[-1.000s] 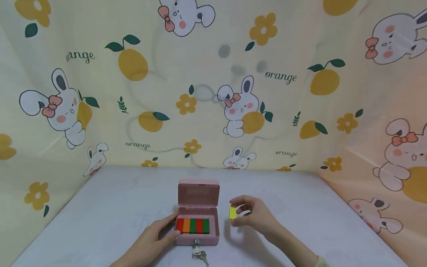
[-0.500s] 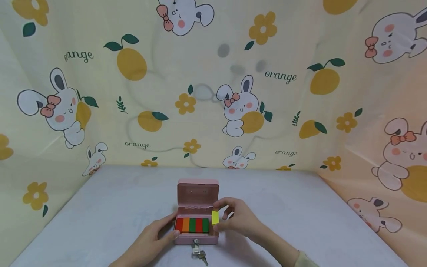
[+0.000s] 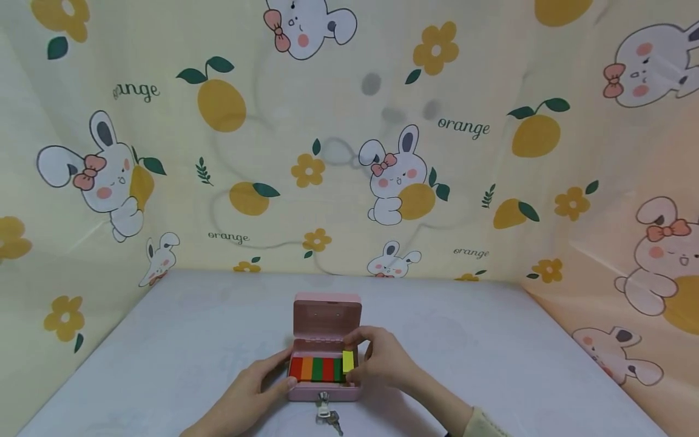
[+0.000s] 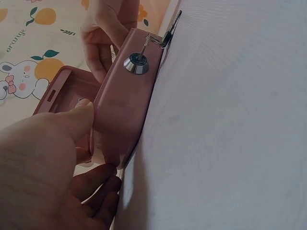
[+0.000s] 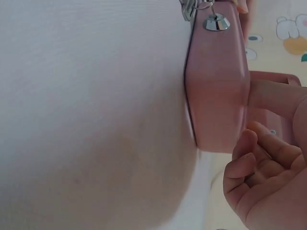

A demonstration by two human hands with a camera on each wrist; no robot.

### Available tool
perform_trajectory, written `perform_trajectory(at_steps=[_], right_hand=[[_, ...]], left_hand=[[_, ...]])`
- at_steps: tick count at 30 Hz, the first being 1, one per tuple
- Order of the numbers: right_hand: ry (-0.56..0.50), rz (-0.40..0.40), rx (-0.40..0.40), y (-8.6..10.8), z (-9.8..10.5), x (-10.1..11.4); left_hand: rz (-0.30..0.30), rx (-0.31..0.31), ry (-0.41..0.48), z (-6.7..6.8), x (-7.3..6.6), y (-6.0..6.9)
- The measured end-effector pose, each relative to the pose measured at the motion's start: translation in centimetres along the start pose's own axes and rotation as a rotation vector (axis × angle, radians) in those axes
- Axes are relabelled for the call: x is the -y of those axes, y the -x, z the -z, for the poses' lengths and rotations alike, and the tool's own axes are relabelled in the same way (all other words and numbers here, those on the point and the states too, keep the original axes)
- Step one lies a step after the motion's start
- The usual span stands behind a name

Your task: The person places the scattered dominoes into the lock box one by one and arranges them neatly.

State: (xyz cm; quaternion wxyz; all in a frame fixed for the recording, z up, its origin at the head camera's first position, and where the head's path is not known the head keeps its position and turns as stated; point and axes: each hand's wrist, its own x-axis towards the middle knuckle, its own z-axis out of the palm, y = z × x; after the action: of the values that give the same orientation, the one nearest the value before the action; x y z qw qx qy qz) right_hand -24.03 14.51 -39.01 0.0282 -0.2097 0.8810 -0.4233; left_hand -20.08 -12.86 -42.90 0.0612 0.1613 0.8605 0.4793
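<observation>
A pink metal cash box (image 3: 324, 393) stands on the table with its lid (image 3: 327, 318) raised. Inside lies a row of coloured blocks (image 3: 317, 369) in red, orange and green. My right hand (image 3: 384, 358) pinches a yellow block (image 3: 348, 362) between thumb and fingers at the right end of that row, inside the box. My left hand (image 3: 253, 388) grips the box's left side, its thumb on the front rim and its other fingers along the outer wall, as the left wrist view shows. In the right wrist view the box wall hides the yellow block.
Keys (image 3: 329, 417) hang from the lock (image 4: 136, 63) on the box's front and lie on the table. The white tabletop (image 3: 464, 340) spreads around the box. A patterned cloth (image 3: 327, 121) with rabbits and oranges rises behind and at both sides.
My right hand has carried the yellow block leftward, from beside the box over its right wall and down to the row's right end. The left hand has kept its hold on the box.
</observation>
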Motion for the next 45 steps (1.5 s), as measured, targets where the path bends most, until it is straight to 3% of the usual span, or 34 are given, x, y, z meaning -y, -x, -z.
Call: perform_trajectory(at_steps=[24,36,45], right_hand=[[0.114,0.007,0.074,-0.7,-0.68,0.53],[0.15,0.036,0.076,-0.47,-0.39,0.74],[0.213,0.011,0.06,-0.62,-0.61,0.55]], left_hand=[[0.061,-0.003,0.014,-0.27,0.12,-0.02],[0.037,0.001,0.005,-0.38,0.08,-0.07],[0.037,0.012,0.011,-0.3,-0.14,-0.14]])
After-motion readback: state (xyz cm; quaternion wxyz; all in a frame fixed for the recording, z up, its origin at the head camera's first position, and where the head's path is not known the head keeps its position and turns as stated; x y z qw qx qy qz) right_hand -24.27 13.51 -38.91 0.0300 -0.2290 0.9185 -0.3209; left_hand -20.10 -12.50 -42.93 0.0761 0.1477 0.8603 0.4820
